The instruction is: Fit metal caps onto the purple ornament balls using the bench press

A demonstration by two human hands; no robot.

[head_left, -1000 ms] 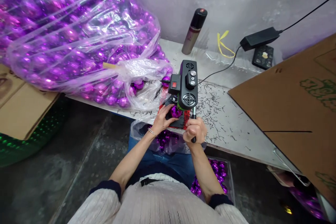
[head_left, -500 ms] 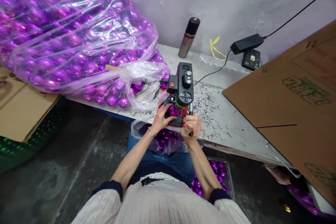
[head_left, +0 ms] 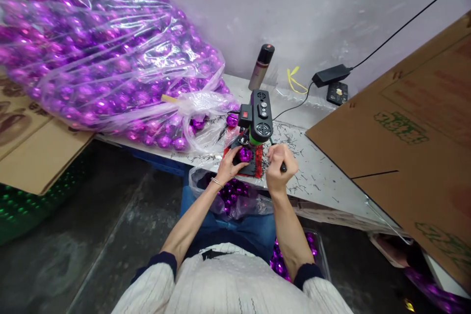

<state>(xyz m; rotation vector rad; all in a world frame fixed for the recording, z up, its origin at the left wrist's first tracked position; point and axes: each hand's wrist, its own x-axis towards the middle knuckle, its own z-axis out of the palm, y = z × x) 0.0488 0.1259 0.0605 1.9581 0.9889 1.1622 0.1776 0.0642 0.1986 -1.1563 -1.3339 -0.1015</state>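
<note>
A small black press-like machine [head_left: 262, 115] with round grilles stands on the white table. Under its green-ringed head, a shiny purple ball [head_left: 245, 154] rests over the black base. My left hand [head_left: 228, 166] holds this ball from its left side, thumb and fingers around it. To the right of the machine, my right hand [head_left: 281, 163] is closed around the black-tipped lever, whose end pokes out of the fist. Red material [head_left: 259, 162] shows beneath the base.
A huge clear bag of purple balls [head_left: 121, 64] fills the left. A spray can [head_left: 261, 67], power adapter [head_left: 331, 75] and yellow ribbon [head_left: 294, 80] lie behind. Cardboard boxes [head_left: 408, 127] flank the right. Black bits [head_left: 305, 167] litter the table; an open bag [head_left: 235, 201] is below.
My right hand has moved right and slightly up with the lever. The machine's head stands a little clear of the ball, which my left hand still holds. The camera view has shifted.
</note>
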